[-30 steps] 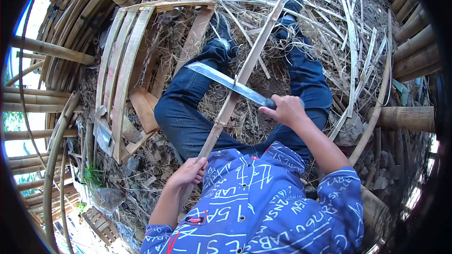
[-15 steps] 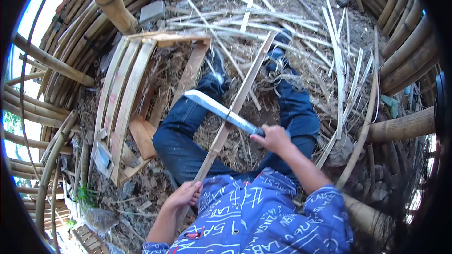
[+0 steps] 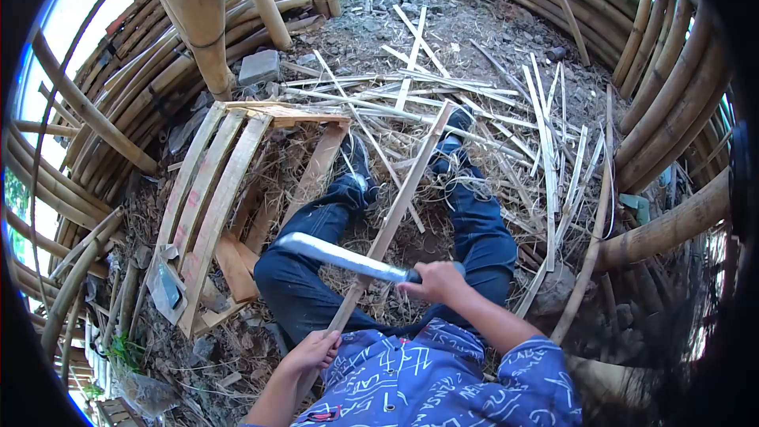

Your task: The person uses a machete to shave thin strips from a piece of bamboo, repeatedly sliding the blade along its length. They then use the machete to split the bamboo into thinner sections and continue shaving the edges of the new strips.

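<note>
A long flat bamboo strip (image 3: 405, 190) slants up from my lap, between my legs, to near my right foot. My left hand (image 3: 316, 350) is closed around its lower end, close to my shirt. Closed on the dark handle of a large knife is my right hand (image 3: 433, 281). The knife's broad, pale blade (image 3: 340, 255) points left and lies across the strip, below its middle. Whether the edge has entered the strip cannot be made out.
A wooden slatted crate (image 3: 207, 190) stands left of my legs. Thin split strips (image 3: 547, 158) lie scattered ahead and to the right. A grey block (image 3: 259, 67) rests beside a thick bamboo post (image 3: 198, 24). Bamboo poles surround the ground.
The knife has moved down along the strip toward my body, with my right hand on it. The view has tilted up, showing more ground ahead. My left hand keeps its hold.
</note>
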Demonstrator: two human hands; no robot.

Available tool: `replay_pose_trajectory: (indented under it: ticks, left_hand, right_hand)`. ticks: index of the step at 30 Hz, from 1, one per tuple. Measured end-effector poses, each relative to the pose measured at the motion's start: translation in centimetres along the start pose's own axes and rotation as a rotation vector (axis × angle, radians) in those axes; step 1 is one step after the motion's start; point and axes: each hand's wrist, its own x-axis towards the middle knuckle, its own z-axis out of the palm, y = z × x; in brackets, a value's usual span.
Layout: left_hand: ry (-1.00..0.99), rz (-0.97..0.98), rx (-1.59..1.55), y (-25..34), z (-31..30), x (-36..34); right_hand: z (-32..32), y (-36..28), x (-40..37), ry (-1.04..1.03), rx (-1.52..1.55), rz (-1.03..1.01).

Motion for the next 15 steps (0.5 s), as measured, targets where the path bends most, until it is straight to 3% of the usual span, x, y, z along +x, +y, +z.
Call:
replay_pose_trajectory:
  ticks: [11, 15]
  left_hand:
    - [-0.002, 0.067, 0.051, 1.0, 2.2, -2.0]
    - [-0.014, 0.042, 0.055, 1.7, 2.0, -3.2]
  right_hand:
    - [-5.0, 3.8, 2.7, 0.126, -0.148, 0.123]
    - [-6.1, 5.5, 2.9, 0.124, -0.192, 0.063]
